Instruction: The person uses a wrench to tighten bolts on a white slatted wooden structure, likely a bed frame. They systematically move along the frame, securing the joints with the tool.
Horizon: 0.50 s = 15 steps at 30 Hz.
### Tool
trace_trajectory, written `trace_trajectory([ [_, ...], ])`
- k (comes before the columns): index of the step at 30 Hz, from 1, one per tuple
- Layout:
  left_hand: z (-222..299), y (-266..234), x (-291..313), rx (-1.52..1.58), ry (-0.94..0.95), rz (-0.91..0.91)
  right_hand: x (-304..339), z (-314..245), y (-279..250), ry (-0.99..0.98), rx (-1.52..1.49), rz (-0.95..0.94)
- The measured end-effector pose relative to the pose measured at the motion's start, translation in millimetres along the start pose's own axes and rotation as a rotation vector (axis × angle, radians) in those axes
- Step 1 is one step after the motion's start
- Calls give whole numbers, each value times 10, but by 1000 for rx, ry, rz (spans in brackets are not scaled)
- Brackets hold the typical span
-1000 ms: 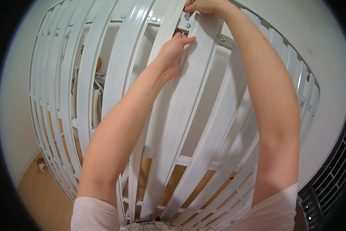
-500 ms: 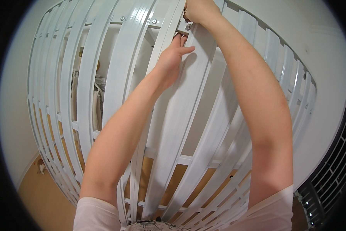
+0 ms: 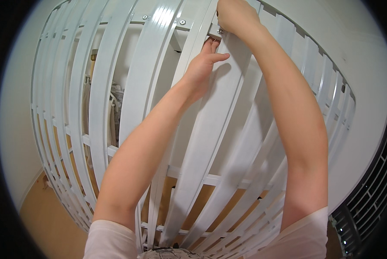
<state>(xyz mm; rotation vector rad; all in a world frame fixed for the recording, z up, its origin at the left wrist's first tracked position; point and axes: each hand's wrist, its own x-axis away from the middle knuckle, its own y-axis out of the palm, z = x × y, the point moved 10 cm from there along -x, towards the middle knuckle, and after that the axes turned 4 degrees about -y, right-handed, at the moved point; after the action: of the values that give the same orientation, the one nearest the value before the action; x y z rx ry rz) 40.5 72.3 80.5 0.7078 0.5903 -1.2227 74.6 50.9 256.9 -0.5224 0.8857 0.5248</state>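
A large white slatted frame [image 3: 197, 142], like a bed base, fills the view before me. Near its top, my left hand [image 3: 202, 69] reaches its fingers up into the gap under a short crosspiece [image 3: 215, 32]. Its thumb sticks out to the right over a wide slat, and the fingertips are hidden behind the crosspiece. A round metal bolt head [image 3: 220, 31] shows on that crosspiece. Just above it, my right hand [image 3: 238, 16] is closed in a fist at the upper edge of the picture. Whatever its fingers grip is hidden.
More bolts [image 3: 183, 22] sit along the upper rail at left. Behind the slats hang clothes or bags [image 3: 115, 97]. Wooden floor [image 3: 51, 224] shows at lower left. A dark metal grid [image 3: 370, 190] with small lights stands at right, beside a pale wall [image 3: 357, 56].
The view has shifted slightly, so the frame and both hands appear a little further right. My right hand covers more of the area above the bolt; my left hand keeps its place under the crosspiece.
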Motion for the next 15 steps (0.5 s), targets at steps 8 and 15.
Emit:
trace_trajectory([
  [8,18,16,16,12,10,-4,-7,-1,26,-67,-158,-30],
  [15,14,20,24,71,30,-37,-95,80,306,-22,-158,-96],
])
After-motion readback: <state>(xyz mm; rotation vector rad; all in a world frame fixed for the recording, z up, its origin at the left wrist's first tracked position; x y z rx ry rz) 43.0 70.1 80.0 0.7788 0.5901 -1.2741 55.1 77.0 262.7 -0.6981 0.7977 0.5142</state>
